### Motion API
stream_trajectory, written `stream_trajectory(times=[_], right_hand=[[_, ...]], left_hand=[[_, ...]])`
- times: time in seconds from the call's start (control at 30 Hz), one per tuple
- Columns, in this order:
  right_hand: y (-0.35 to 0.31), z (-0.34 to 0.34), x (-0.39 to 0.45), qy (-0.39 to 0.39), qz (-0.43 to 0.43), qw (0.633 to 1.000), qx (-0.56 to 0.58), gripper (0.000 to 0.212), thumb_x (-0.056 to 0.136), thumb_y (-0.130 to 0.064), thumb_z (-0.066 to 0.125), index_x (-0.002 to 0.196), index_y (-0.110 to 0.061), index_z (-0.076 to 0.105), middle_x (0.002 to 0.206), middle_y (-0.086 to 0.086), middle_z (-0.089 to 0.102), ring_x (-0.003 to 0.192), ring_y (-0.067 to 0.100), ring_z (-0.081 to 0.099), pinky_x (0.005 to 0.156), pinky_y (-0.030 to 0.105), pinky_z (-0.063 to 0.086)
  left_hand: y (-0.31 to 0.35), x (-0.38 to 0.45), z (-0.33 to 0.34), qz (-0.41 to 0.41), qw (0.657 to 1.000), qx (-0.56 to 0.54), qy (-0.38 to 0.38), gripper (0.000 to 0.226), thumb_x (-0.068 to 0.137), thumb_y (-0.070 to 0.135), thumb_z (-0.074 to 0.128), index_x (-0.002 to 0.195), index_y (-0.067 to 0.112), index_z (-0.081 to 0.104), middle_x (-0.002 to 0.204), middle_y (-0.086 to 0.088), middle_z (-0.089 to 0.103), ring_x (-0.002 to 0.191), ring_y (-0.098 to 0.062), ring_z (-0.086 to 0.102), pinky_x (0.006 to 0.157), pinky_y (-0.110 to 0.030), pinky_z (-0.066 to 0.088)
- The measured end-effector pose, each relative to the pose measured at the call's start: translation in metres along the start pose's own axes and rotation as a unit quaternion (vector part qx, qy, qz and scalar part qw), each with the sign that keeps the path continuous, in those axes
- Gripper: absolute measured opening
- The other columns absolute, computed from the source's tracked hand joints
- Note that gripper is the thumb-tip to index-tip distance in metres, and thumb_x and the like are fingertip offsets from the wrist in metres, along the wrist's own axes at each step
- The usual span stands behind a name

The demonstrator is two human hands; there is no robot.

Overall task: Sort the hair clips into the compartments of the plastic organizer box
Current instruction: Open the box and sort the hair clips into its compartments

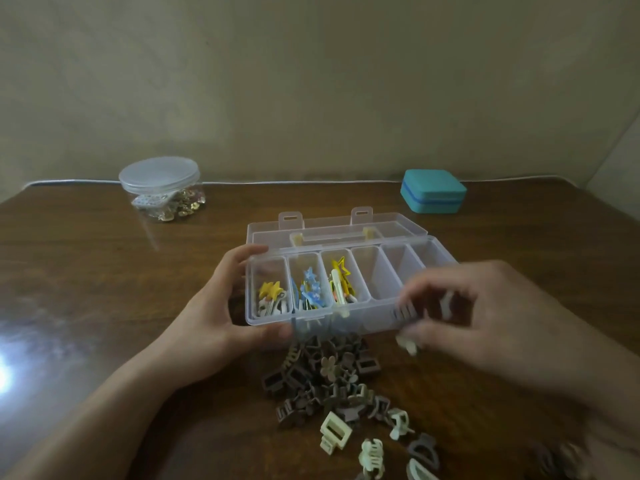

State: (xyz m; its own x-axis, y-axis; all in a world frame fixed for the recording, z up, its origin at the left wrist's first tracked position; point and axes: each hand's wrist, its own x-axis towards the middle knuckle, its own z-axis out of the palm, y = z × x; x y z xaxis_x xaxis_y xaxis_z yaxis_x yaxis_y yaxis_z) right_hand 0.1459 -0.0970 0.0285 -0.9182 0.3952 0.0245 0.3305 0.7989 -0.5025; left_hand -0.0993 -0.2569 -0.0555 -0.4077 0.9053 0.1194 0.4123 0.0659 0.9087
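Three left compartments of the box (346, 308) hold star clips (310, 289); its lid is open. Your left hand (221, 306) grips the box's left end. Your right hand (485, 317), blurred at its right front, pinches pale clips (446, 303). Loose claw clips (332, 382) lie just before the box.

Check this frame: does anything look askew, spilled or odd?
Nothing damaged. The organizer box sits tilted, gripped by the left hand, and unsorted claw clips lie heaped on the table. The right hand is blurred.
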Motion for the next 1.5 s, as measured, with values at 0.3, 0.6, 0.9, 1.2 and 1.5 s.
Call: stream_trajectory(times=[0.3, 0.6, 0.9, 1.2, 1.5], right_hand=[[0.008, 0.036, 0.042, 0.207, -0.028, 0.978, -0.016, 0.024, 0.081, -0.043, 0.057, 0.100, -0.032, 0.068, 0.098, -0.020, 0.065, 0.099, 0.001, 0.053, 0.084, 0.025, 0.045], [0.025, 0.036, 0.042, 0.220, -0.010, 0.974, -0.058, 0.024, 0.082, -0.032, 0.060, 0.103, -0.024, 0.069, 0.104, -0.013, 0.062, 0.105, 0.005, 0.051, 0.091, 0.023, 0.043], [0.017, 0.026, 0.027, 0.290, -0.095, 0.951, 0.054, 0.019, 0.082, -0.025, 0.062, 0.099, -0.030, 0.063, 0.094, -0.019, 0.065, 0.094, 0.003, 0.060, 0.075, 0.015, 0.047], [0.012, 0.003, 0.007, 0.062, -0.196, 0.977, 0.064, 0.011, 0.072, -0.028, 0.063, 0.083, -0.031, 0.061, 0.083, -0.009, 0.062, 0.080, 0.015, 0.060, 0.065, 0.027, 0.048], [0.007, 0.023, 0.007, -0.048, -0.153, 0.981, -0.112, 0.022, 0.080, -0.060, 0.054, 0.099, -0.051, 0.047, 0.081, -0.029, 0.056, 0.088, -0.009, 0.054, 0.061, 0.012, 0.041]], left_hand=[[0.001, -0.001, 0.001, 0.007, 1.000, -0.001, -0.002, 0.098, 0.049, 0.058, 0.084, 0.134, 0.057, 0.033, 0.123, 0.033, 0.057, 0.111, 0.004, 0.060, 0.080, -0.011, 0.051], [0.001, 0.000, 0.002, 0.007, 1.000, -0.021, -0.005, 0.098, 0.050, 0.056, 0.085, 0.134, 0.054, 0.034, 0.123, 0.031, 0.057, 0.111, 0.004, 0.060, 0.081, -0.010, 0.050], [0.000, 0.000, 0.001, 0.007, 1.000, -0.013, -0.004, 0.096, 0.051, 0.056, 0.085, 0.132, 0.056, 0.033, 0.124, 0.029, 0.057, 0.112, 0.001, 0.060, 0.086, -0.018, 0.053], [-0.001, 0.001, 0.001, 0.009, 1.000, -0.007, 0.000, 0.095, 0.053, 0.053, 0.086, 0.134, 0.053, 0.035, 0.126, 0.025, 0.058, 0.113, -0.001, 0.061, 0.087, -0.017, 0.052], [-0.001, 0.000, 0.001, 0.008, 1.000, -0.001, 0.001, 0.096, 0.053, 0.055, 0.084, 0.135, 0.053, 0.034, 0.127, 0.023, 0.058, 0.113, 0.001, 0.060, 0.085, -0.013, 0.050]])
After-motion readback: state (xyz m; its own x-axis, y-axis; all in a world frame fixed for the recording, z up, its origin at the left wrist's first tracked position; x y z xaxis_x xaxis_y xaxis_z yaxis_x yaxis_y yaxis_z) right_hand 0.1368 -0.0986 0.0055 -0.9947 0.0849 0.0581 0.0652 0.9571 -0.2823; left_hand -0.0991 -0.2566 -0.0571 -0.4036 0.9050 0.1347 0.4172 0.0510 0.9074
